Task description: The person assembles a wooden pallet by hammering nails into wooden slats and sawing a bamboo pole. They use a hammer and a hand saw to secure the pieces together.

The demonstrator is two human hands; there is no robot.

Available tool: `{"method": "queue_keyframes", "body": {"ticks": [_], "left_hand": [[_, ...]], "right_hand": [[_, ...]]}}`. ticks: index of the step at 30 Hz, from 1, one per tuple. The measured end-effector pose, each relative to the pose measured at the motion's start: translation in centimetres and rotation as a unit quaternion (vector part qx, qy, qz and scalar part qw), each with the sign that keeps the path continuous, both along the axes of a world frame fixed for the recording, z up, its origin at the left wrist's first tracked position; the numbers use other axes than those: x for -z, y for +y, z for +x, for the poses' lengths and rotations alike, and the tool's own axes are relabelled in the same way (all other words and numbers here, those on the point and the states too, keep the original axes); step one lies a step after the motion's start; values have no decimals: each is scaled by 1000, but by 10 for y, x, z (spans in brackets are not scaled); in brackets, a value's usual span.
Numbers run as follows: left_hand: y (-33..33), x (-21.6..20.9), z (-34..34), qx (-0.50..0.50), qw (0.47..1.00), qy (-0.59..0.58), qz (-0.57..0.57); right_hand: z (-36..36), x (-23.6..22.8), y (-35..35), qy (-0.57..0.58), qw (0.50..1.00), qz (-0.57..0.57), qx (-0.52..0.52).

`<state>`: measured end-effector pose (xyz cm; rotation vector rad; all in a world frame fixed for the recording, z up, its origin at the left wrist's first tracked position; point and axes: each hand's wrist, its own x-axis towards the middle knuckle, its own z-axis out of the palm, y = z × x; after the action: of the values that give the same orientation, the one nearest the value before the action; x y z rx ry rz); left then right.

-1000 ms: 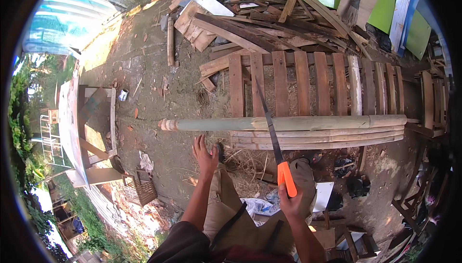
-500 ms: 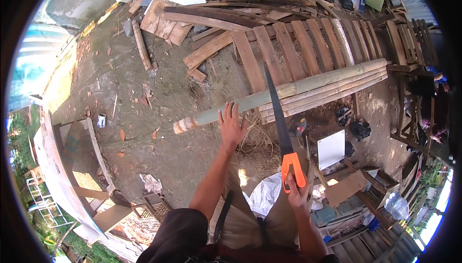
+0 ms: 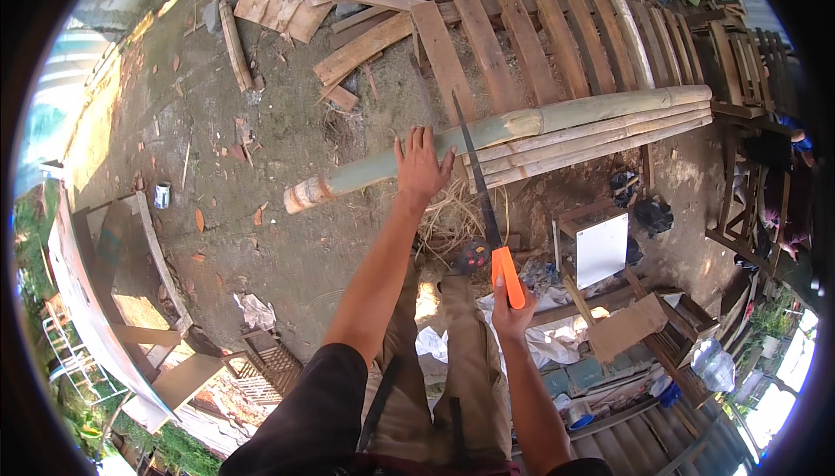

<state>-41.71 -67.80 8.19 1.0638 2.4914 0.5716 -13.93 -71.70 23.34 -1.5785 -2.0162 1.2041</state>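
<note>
A thick green bamboo pole (image 3: 370, 170) slants across a stack of split bamboo strips (image 3: 600, 138), its pale cut end sticking out to the left. My left hand (image 3: 423, 167) rests over this pole, fingertips past its far edge and thumb apart on the right. In my right hand (image 3: 511, 312) is a handsaw (image 3: 484, 197), held closed around its orange handle. The dark blade runs up and crosses the pole just right of my left hand, seen almost edge-on; whether its teeth touch the bamboo I cannot tell.
Beyond the pole lies a row of brown wooden slats (image 3: 522, 50), with loose planks (image 3: 365, 50) at its left. Dry fibres (image 3: 452, 215) lie under the pole. A white board (image 3: 602, 250) stands at right, a small can (image 3: 163, 196) at left.
The saw has shifted left toward my left hand and its blade has turned more edge-on. My left hand has settled over the pole, fingers closer together. The view has shifted.
</note>
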Motion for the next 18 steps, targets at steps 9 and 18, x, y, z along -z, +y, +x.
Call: {"method": "queue_keyframes", "body": {"ticks": [9,18], "left_hand": [[20,21,-6,27,998,3,-57],[29,14,-7,9,993,-19,-113]], "right_hand": [[14,59,14,34,998,5,-43],[40,84,14,45,997,-15,-65]]}}
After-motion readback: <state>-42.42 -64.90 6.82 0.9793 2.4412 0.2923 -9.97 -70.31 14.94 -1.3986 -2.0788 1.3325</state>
